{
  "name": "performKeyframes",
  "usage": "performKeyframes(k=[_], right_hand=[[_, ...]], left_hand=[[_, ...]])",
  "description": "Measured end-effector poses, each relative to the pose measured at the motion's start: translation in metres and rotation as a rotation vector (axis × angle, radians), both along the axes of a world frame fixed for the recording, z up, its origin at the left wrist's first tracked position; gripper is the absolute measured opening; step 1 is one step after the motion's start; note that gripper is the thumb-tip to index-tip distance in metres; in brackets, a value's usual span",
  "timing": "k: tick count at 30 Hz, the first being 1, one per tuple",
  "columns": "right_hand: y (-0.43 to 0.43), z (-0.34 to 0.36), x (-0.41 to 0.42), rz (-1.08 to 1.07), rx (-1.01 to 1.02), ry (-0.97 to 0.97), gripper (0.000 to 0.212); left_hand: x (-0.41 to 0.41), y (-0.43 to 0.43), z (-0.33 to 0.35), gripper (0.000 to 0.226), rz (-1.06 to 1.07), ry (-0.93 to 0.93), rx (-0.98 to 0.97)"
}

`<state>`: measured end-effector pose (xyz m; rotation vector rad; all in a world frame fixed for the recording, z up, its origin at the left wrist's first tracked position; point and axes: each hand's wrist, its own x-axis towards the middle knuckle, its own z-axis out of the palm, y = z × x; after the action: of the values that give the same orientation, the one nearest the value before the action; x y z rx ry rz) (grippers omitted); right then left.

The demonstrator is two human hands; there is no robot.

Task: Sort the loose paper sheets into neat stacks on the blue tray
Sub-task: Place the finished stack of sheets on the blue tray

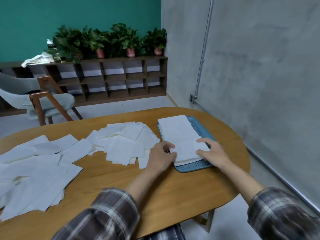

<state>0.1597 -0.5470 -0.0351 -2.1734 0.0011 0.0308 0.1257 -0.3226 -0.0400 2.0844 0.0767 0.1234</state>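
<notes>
Head: left hand point(161, 157), right hand point(212, 152) grip paper stack point(178, 132) on blue tray point(192, 168).

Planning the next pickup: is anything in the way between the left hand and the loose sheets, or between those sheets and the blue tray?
Nothing visible does. The loose sheets lie right beside the left hand and run up to the blue tray. That hand and the right hand hold the stack on it.
</notes>
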Motion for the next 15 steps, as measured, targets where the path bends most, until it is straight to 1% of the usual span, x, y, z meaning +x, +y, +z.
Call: performKeyframes(k=[7, 11, 15], right_hand=[[-0.005, 0.002, 0.002, 0.021, -0.097, 0.012, 0.044], [-0.004, 0.001, 0.003, 0.028, -0.135, 0.004, 0.045], [-0.002, -0.001, 0.003, 0.061, -0.24, -0.018, 0.047]], left_hand=[[0.006, -0.006, -0.007, 0.02, 0.021, -0.023, 0.055], [0.007, -0.006, -0.008, 0.027, 0.008, -0.047, 0.091], [0.004, -0.009, -0.013, 0.033, -0.002, -0.068, 0.153]])
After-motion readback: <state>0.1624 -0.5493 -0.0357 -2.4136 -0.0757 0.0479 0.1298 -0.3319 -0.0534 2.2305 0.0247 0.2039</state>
